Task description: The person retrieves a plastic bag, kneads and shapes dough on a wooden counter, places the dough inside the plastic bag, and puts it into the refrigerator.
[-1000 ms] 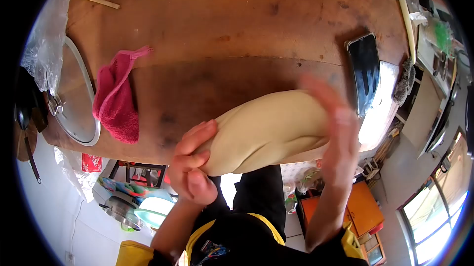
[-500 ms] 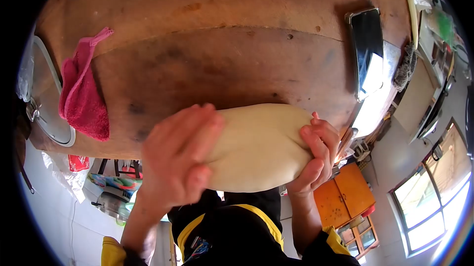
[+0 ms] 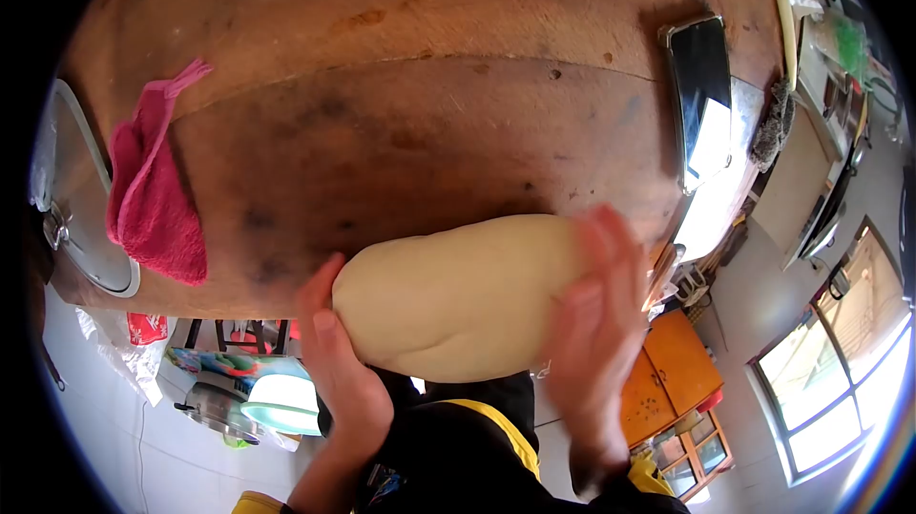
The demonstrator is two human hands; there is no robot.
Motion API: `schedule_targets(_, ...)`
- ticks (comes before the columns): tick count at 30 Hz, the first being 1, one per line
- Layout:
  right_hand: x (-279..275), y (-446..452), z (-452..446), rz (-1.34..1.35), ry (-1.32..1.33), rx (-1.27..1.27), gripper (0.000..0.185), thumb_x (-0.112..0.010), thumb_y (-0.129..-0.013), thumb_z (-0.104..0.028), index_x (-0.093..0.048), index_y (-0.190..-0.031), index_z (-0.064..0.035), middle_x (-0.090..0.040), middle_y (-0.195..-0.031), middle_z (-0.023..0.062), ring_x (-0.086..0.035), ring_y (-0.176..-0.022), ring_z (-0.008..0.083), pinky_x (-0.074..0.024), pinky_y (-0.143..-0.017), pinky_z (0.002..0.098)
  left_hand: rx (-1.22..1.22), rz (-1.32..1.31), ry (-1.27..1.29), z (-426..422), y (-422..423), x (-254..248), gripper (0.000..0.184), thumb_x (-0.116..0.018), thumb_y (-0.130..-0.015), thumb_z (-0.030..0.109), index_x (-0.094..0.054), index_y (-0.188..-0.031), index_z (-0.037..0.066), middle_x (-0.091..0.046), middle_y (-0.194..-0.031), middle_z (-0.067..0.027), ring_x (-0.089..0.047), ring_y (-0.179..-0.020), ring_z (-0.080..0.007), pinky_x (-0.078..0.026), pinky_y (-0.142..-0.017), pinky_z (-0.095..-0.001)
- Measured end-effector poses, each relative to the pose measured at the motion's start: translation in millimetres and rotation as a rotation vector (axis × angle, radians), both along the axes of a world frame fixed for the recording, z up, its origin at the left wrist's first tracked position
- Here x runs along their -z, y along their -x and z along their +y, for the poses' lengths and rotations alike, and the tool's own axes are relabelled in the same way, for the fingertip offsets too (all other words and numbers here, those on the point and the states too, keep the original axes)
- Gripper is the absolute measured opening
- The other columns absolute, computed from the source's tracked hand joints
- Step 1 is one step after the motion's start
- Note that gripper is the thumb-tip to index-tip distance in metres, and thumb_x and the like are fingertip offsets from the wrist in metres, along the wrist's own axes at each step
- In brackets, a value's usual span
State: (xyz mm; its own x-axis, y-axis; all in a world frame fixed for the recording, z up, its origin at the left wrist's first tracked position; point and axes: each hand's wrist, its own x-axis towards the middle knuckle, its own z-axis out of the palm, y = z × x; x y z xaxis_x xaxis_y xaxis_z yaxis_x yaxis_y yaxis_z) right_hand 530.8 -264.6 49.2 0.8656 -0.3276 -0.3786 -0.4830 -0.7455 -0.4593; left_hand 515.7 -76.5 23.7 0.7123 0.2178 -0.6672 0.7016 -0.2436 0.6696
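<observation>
A smooth, pale, oblong piece of dough (image 3: 458, 299) lies at the near edge of the wooden table, a shallow crease along its lower side. Cupped around its left end is my left hand (image 3: 345, 356), fingers behind it and thumb along the near side. My right hand (image 3: 601, 323) is at the dough's right end, smeared by motion. Its fingers look stretched upward, but how firmly they touch the dough cannot be made out. The underside of the dough is hidden.
On the left of the wooden table (image 3: 382, 161) lie a pink cloth (image 3: 157, 189) and a glass lid (image 3: 86, 199). A phone (image 3: 701, 99) rests on the right side. An orange cabinet (image 3: 673, 366) stands below to the right, and a steel pot (image 3: 219, 407) below to the left.
My left hand has come down from over the dough to cup its left end. My right hand has shifted from gripping the right end to a blurred, more upright position. The dough has turned slightly.
</observation>
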Motion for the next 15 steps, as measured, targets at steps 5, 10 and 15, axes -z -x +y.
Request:
schedule_targets(5,0.8,24.6,6.4,0.044,-0.590,0.768,0.049,-0.038,-0.098,-0.033,-0.049,-0.128,0.0045,-0.052,-0.127,0.0204,-0.048,-0.120,0.0315,-0.0316,-0.105,0.0373,-0.507,0.070,0.215,-41.2,-21.8,-23.6,0.052,-0.026,-0.100,0.034,-0.046,-0.127,-0.006,-0.051,-0.120,-0.0182,-0.053,-0.110,-0.0249,-0.041,-0.096,-0.0343)
schedule_targets(10,17.0,36.0,0.9,-0.536,-0.721,0.558,0.055,-0.030,-0.097,-0.036,-0.042,-0.129,0.0066,-0.051,-0.123,0.0208,-0.048,-0.119,0.0315,-0.0388,-0.101,0.0414,-0.320,-0.579,0.122,-27.5,-30.6,2.7,0.039,-0.030,-0.097,0.029,-0.049,-0.110,-0.003,-0.051,-0.107,-0.0193,-0.053,-0.099,-0.0308,-0.043,-0.091,-0.0421)
schedule_targets(15,34.0,7.8,-18.3,-0.460,-0.677,0.514,0.044,-0.037,-0.099,-0.028,-0.052,-0.120,0.0073,-0.052,-0.114,0.0157,-0.051,-0.108,0.0255,-0.0379,-0.098,0.0396,-0.038,-0.962,0.075,1.5,-58.4,32.8,0.032,-0.041,-0.095,0.025,-0.051,-0.107,-0.002,-0.049,-0.097,-0.0173,-0.052,-0.091,-0.0283,-0.045,-0.086,-0.0435)
